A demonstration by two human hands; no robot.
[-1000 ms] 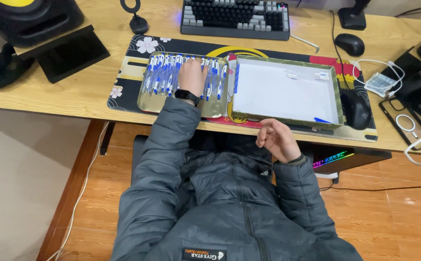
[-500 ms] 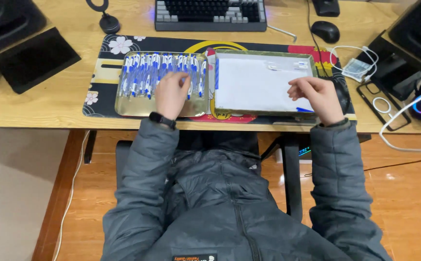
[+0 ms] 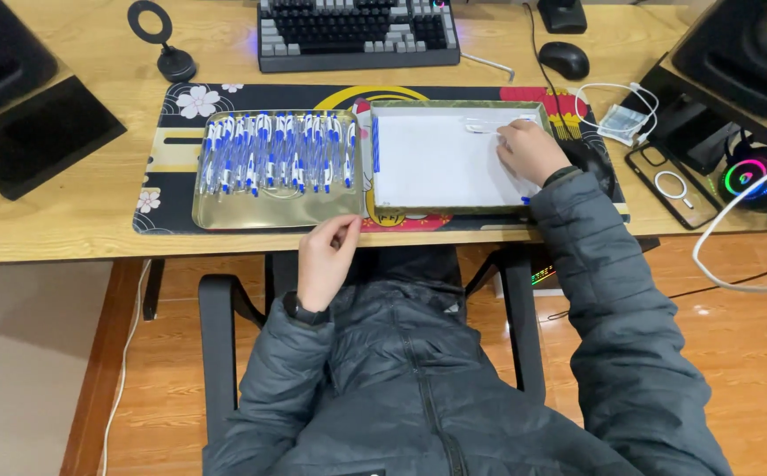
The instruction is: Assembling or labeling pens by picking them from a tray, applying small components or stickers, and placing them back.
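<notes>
1. Head view: the left hand (image 3: 326, 261) has come off the gold tray (image 3: 225, 214) of blue-and-white pens (image 3: 278, 154) and now hangs at the desk edge, fingers curled; whether it pinches anything, I cannot tell.
2. The right hand (image 3: 532, 150) has moved deeper into the white-lined box (image 3: 436, 167), fingers pressed on a pen (image 3: 489, 126) near its far wall.

Light wooden desk (image 3: 66, 220) fills the upper view, a dark desk mat (image 3: 172, 141) with flower print across its middle. Grey keyboard (image 3: 357, 35) and black mouse (image 3: 564, 60) behind. Black speakers (image 3: 745, 53) in both far corners. Reddish wood floor (image 3: 736, 353) below. Black chair (image 3: 220, 353) underneath.
</notes>
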